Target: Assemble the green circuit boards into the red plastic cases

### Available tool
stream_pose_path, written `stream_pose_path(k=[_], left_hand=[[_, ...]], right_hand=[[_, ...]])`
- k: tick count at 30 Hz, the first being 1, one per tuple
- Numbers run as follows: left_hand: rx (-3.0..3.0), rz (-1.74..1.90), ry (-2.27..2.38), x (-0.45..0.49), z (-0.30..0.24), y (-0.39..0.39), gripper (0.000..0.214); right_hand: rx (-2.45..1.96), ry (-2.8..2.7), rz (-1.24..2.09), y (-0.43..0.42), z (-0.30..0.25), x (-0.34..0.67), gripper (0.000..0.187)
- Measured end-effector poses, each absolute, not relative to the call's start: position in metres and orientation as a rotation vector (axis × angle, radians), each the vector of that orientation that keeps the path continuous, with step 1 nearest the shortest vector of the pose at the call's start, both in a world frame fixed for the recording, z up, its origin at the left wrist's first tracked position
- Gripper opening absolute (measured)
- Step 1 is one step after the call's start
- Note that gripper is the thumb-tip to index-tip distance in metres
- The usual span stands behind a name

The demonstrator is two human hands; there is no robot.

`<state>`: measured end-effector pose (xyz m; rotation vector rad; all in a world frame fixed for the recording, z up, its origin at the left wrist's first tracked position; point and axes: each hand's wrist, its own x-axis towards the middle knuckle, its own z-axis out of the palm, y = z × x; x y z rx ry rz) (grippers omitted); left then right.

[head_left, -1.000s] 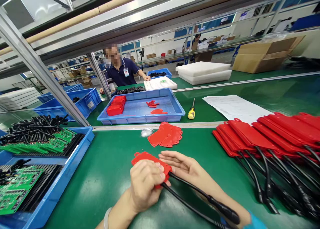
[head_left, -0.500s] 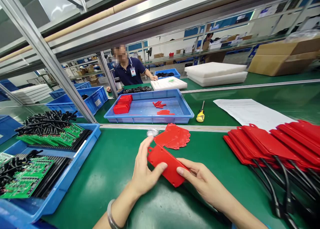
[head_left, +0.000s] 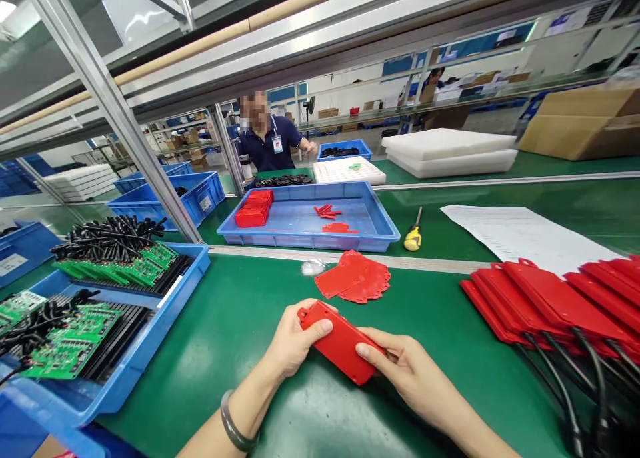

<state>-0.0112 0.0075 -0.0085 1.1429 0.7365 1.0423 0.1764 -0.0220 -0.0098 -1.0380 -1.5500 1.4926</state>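
Note:
A red plastic case (head_left: 343, 346) is held tilted above the green bench, gripped at both ends. My left hand (head_left: 295, 338) is closed on its upper left end, thumb on top and fingers underneath. My right hand (head_left: 403, 361) pinches the lower right end, thumb on the face and the other fingers partly hidden behind it. Just beyond the case lies a fanned pile of flat red cover plates (head_left: 357, 276), with a small clear plastic bag (head_left: 313, 267) to its left.
At left, a blue bin (head_left: 170, 311) holds green circuit boards (head_left: 95, 338) with black cables. Red cases with black cables (head_left: 530, 298) lie stacked at right. Beyond are a blue tray (head_left: 300, 239) of red parts, a yellow screwdriver (head_left: 413, 237) and paper (head_left: 505, 228). A co-worker (head_left: 275, 138) stands opposite.
My left hand has closed its raised fingers around the case's upper left end. My right hand keeps its hold. The co-worker's hand has lifted off the white foam tray. The view has shifted slightly.

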Motion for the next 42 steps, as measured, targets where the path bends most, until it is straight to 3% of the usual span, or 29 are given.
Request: stream_pose_path(k=[13, 18, 26, 30, 33, 37, 42], left_hand=[[1.015, 1.042, 0.753, -0.013, -0.004, 0.010, 0.032], [1.063, 1.202, 0.858, -0.006, -0.012, 0.008, 0.029], [0.842, 1.039, 0.758, -0.008, -0.007, 0.009, 0.038], [0.826, 0.913, 0.714, -0.007, -0.011, 0.006, 0.045], [0.827, 0.955, 0.773, -0.003, -0.017, 0.004, 0.040], [0.775, 1.025, 0.841, 0.000, -0.023, 0.004, 0.037], [0.694, 0.996, 0.900, -0.002, -0.023, 0.005, 0.032]], right_hand=[[-1.104, -1.700, 1.400, -0.021, -0.004, 0.178, 0.047], [-1.160, -1.715, 1.260, -0.024, -0.012, 0.173, 0.037], [-1.033, -1.391, 1.704, -0.020, -0.007, 0.176, 0.047], [-1.068, -1.378, 1.674, -0.016, -0.007, 0.181, 0.047], [-1.184, -1.595, 1.433, -0.015, -0.014, 0.181, 0.046], [-1.349, -1.915, 0.695, -0.021, -0.023, 0.175, 0.041], [-1.423, -2.264, 0.096, -0.040, -0.023, 0.155, 0.070]])
